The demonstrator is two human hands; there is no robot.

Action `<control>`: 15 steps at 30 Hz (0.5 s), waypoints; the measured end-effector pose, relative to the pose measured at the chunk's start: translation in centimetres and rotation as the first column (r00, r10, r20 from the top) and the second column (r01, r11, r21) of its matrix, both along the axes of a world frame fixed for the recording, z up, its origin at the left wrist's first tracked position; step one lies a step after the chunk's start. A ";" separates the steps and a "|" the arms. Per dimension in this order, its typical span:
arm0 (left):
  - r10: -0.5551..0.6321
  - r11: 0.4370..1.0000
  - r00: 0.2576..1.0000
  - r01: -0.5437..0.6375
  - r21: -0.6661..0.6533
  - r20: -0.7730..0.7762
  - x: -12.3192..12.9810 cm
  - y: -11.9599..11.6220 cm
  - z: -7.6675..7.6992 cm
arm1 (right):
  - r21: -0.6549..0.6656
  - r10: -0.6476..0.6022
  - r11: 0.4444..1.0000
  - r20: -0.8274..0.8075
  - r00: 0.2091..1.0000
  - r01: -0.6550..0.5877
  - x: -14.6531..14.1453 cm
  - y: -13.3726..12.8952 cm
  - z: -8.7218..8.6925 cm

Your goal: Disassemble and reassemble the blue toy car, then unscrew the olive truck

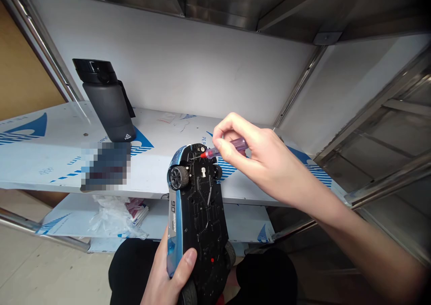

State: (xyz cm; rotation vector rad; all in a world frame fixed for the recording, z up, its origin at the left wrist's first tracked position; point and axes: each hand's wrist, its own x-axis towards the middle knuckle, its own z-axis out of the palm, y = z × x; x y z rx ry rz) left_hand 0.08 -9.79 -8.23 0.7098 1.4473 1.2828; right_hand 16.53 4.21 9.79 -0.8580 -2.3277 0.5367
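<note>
A blue toy race car [202, 215] is held with its black underside facing me and one end pointing away. My left hand [171, 269] grips its near end, the thumb pressed on the underside. In my right hand [242, 148] is a screwdriver [218, 150] with a clear purplish handle and a red collar, pinched between thumb and fingers. Its thin shaft reaches the underside at the far end, between the front wheels. Whether the tip sits in a screw is too small to tell.
A dark water bottle [107, 100] stands on the film-covered shelf [161, 156], beside a blurred-out flat object [107, 165]. On the lower shelf [74, 215] lies a crumpled plastic bag [111, 217]. A metal shelf [215, 8] hangs overhead, and metal posts [299, 87] stand at the sides.
</note>
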 end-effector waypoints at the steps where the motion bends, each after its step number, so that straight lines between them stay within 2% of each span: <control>1: 0.004 1.000 1.000 -0.004 0.006 0.003 0.0 0.0 -0.2 | -0.014 0.037 0.999 0.003 0.999 -0.037 0.1 0.2 0.0; 4: 0.020 1.000 1.000 -0.020 0.005 0.001 -0.1 -0.2 -0.5 | -0.059 0.143 0.988 0.017 0.990 -0.142 0.5 0.7 0.3; 6: 0.026 1.000 1.000 -0.026 -0.016 -0.009 -0.1 -0.3 -0.6 | -0.067 0.165 0.984 0.031 0.986 -0.163 0.8 0.9 0.5; 11: 0.046 0.999 0.998 -0.045 -0.020 0.031 -0.1 -0.2 -0.4 | -0.049 0.105 0.993 0.022 0.994 -0.103 1.2 0.6 0.8; 15: 0.075 0.997 0.994 -0.073 -0.034 0.077 -0.1 0.0 -0.4 | 0.038 0.046 0.998 0.040 0.998 -0.047 1.2 0.0 0.7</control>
